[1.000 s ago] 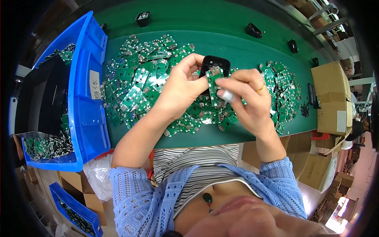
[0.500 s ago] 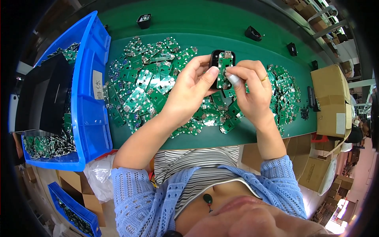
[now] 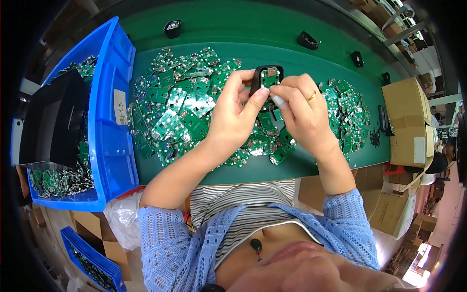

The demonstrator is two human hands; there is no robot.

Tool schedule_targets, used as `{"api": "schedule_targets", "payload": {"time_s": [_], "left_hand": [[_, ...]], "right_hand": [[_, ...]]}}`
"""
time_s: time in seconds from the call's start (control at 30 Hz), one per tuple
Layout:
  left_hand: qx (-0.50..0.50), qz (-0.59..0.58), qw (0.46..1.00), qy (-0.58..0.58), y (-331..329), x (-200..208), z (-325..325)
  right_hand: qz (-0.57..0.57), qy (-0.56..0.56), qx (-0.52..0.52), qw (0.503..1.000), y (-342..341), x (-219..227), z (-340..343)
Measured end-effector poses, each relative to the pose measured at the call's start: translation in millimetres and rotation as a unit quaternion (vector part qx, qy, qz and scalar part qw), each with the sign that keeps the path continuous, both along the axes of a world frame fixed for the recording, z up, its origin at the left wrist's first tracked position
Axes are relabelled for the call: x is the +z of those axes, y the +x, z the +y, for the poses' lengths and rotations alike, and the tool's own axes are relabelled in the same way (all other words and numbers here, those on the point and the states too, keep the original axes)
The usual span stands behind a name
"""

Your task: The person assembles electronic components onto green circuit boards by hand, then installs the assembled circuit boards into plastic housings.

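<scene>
In front of me, above the green work surface, my left hand [image 3: 231, 117] is closed round a small black plastic casing [image 3: 256, 78]. A narrow green circuit board [image 3: 270, 77] with a metal port at its far end lies in the casing's opening. The left thumb rests at the board's near part. My right hand [image 3: 306, 112], with a ring on one finger, has thumb and forefinger pinched at the board's lower right edge. Those fingertips hide the near end of board and casing. Loose green circuit boards [image 3: 187, 97] spread beneath and left of my hands.
A blue crate [image 3: 109, 121] of boards with a black box [image 3: 53, 117] in it stands left. Another heap of boards [image 3: 345, 109] lies right, before a cardboard box [image 3: 406, 124]. Small black containers [image 3: 172, 29] line the far side. A second blue crate [image 3: 92, 260] sits lower left.
Both hands have shifted slightly left and nearer with the casing, which is tipped differently. My right fingertips now cover more of the board. A few far containers have moved slightly left.
</scene>
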State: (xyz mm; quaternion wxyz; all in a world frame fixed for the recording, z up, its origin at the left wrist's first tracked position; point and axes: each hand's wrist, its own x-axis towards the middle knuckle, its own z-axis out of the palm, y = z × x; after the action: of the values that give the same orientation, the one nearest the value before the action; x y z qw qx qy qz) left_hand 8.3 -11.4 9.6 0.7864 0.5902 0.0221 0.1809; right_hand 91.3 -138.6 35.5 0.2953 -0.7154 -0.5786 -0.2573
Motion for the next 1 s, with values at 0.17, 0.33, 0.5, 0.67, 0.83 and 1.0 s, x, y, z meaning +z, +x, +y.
{"api": "schedule_targets", "payload": {"time_s": [0.17,0.33,0.5,0.67,0.83,1.0], "left_hand": [[0.002,-0.027,0.999,-0.023,-1,0,-4],[0.013,-0.041,0.999,-0.008,2,-1,-2],[0.018,-0.023,0.998,-0.052,5,2,6],[0.043,-0.084,0.995,0.030,4,2,4],[0.051,-0.078,0.995,0.042,5,0,6],[0.023,-0.080,0.995,0.057,13,-5,18]], "right_hand": [[0.006,-0.006,0.006,1.000,0,-1,0],[-0.018,-0.027,0.023,0.999,4,-2,2],[0.309,0.084,0.051,0.946,-6,-6,4],[0.494,0.078,0.103,0.860,3,-18,4],[0.469,0.082,0.114,0.872,6,-19,9],[0.488,0.050,0.107,0.865,27,-21,17]]}}
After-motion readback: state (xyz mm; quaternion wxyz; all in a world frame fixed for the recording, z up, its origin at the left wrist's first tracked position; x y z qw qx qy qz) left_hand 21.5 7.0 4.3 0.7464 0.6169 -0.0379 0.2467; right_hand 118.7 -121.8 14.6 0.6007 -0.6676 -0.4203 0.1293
